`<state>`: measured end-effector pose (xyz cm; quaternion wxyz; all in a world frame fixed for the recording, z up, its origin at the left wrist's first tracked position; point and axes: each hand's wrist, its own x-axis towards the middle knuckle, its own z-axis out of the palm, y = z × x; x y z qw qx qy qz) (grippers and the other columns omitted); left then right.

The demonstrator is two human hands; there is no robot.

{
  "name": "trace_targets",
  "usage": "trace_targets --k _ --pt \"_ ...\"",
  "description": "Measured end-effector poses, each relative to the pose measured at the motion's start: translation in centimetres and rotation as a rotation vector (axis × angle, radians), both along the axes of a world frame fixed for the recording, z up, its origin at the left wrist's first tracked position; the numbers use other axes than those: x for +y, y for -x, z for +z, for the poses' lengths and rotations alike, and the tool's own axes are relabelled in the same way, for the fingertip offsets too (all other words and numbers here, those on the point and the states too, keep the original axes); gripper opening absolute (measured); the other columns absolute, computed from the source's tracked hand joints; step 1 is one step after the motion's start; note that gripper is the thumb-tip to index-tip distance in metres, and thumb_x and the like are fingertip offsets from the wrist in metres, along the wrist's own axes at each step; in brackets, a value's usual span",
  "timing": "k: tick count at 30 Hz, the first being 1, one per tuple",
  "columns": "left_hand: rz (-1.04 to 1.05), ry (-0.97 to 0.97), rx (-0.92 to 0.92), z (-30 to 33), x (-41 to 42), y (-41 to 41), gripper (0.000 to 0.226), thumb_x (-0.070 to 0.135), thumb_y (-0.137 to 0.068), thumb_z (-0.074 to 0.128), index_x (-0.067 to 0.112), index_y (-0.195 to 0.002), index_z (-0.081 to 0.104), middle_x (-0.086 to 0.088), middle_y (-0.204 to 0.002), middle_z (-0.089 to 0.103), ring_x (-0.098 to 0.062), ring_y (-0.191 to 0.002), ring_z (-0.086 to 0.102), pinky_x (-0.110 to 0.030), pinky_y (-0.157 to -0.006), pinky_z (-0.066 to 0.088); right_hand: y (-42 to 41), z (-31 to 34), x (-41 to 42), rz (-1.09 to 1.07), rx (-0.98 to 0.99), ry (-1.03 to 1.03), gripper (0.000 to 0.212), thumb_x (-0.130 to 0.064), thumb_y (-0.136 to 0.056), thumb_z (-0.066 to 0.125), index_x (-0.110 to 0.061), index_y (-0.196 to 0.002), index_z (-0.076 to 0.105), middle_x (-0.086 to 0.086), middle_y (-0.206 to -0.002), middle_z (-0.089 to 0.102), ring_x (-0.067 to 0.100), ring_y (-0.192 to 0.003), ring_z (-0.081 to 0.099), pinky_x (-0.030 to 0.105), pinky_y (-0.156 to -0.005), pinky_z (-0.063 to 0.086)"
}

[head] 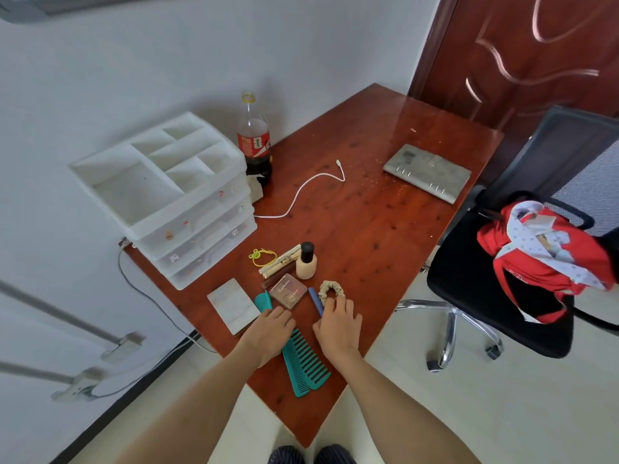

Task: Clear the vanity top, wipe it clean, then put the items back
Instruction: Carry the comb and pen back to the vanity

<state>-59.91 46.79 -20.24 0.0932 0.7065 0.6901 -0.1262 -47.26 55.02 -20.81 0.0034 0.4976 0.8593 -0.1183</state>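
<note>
Vanity top [368, 209] items lie clustered at your near left corner, just ahead of both hands. From your left: the white organizer [160, 192], the white card [233, 305], then your left hand [271, 324], fingers lying over the teal combs [303, 360], whose long axis runs toward you; whether it grips them you cannot tell. The compact [288, 291] sits just beyond its fingertips. Your right hand [338, 324] is nearer the blue stick [316, 301] and the scrunchie [331, 291], fingers curled down at both; the contact is hidden, so its hold is unclear. Farther right lies the grey notebook [427, 172].
</note>
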Motion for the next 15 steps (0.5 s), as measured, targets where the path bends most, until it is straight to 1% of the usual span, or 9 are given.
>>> trace_targets --k 4,9,11,13,15 --pt "-0.012 0.005 0.029 -0.1 0.1 -0.1 0.039 0.021 -0.09 0.053 0.012 -0.128 0.044 -0.007 -0.135 0.043 -0.024 -0.125 0.036 -0.035 -0.106 0.029 -0.1 -0.3 -0.1 -0.04 -0.025 -0.02 0.03 -0.029 -0.081 0.063 -0.015 -0.106 0.058 0.006 -0.106 0.055 0.024 -0.1 0.05 0.039 -0.071 0.042" --pt "-0.105 0.005 0.081 -0.1 0.3 0.5 0.038 0.026 -0.089 0.053 0.011 -0.124 0.047 -0.008 -0.134 0.044 -0.024 -0.126 0.035 -0.037 -0.108 0.027 -0.8 -1.0 -0.6 0.008 -0.043 -0.055 0.018 -0.021 -0.08 0.066 -0.016 -0.097 0.061 0.007 -0.099 0.059 0.025 -0.089 0.053 0.038 -0.063 0.042" --pt "-0.155 0.003 0.089 0.2 0.3 0.7 0.04 0.026 -0.088 0.054 0.011 -0.124 0.047 -0.008 -0.133 0.045 -0.025 -0.127 0.035 -0.039 -0.111 0.021 -1.0 -1.1 -0.8 0.007 -0.055 -0.06 0.016 -0.016 -0.076 0.07 -0.015 -0.089 0.062 0.008 -0.091 0.061 0.025 -0.082 0.055 0.038 -0.058 0.042" --pt "-0.185 -0.003 0.087 0.3 0.2 0.8 0.039 0.023 -0.087 0.057 0.012 -0.123 0.047 -0.007 -0.131 0.048 -0.026 -0.125 0.038 -0.041 -0.113 0.015 -1.0 -1.1 -0.8 0.001 -0.05 -0.079 0.018 -0.013 -0.07 0.075 -0.014 -0.082 0.062 0.008 -0.084 0.061 0.026 -0.076 0.056 0.037 -0.054 0.042" --pt "-0.186 -0.02 0.08 0.4 0.0 0.8 0.032 0.016 -0.088 0.057 0.013 -0.118 0.048 -0.007 -0.125 0.053 -0.025 -0.119 0.044 -0.04 -0.114 0.012 -1.2 -1.0 -0.7 0.024 -0.054 -0.071 0.015 -0.013 -0.074 0.072 -0.013 -0.085 0.063 0.009 -0.088 0.061 0.026 -0.08 0.056 0.039 -0.056 0.042"
